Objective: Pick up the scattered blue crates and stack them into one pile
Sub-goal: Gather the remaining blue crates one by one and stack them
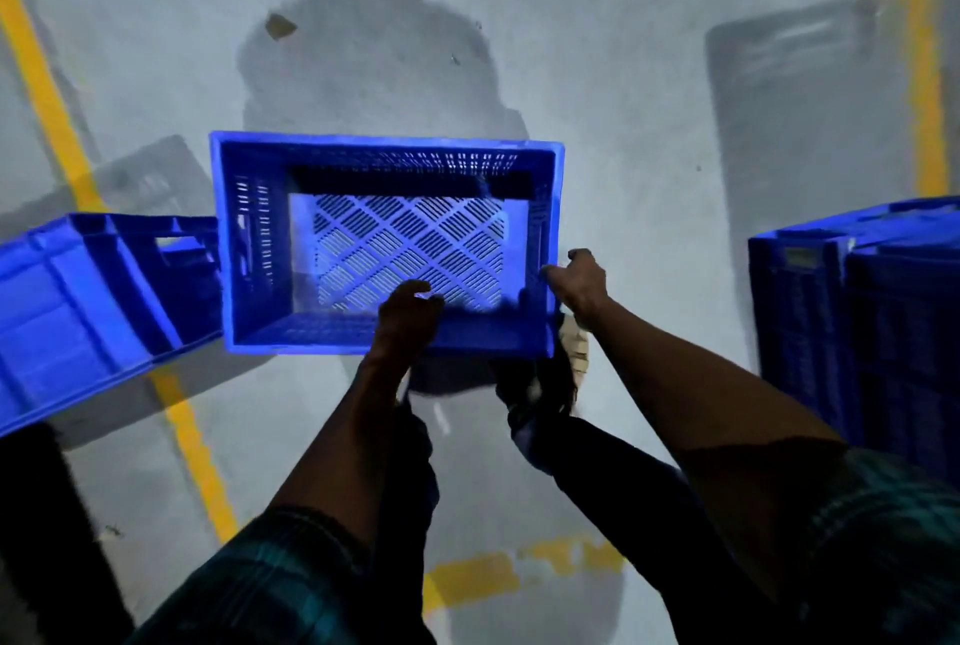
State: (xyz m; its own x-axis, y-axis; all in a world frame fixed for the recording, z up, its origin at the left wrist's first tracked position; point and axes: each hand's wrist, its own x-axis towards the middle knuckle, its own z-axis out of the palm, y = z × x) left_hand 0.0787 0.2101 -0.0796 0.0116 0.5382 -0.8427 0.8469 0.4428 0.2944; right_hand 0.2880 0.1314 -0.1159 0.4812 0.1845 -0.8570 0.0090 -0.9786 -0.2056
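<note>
An empty blue crate (260, 249) with slotted walls and a lattice floor is held upright in front of me, above the grey floor. My left hand (408, 319) grips its near rim, fingers curled over the edge into the crate. My right hand (582, 283) holds the near right corner of the same rim. A second blue crate (88, 301) lies tipped on its side at the left, touching or just beside the held one. At the right edge stands a pile of blue crates (872, 327), partly cut off by the frame.
Yellow painted lines (47, 104) cross the grey floor at left, right (924, 73) and near my feet. My legs and a shoe (576, 353) show below the crate. A scrap of debris (279, 26) lies further ahead.
</note>
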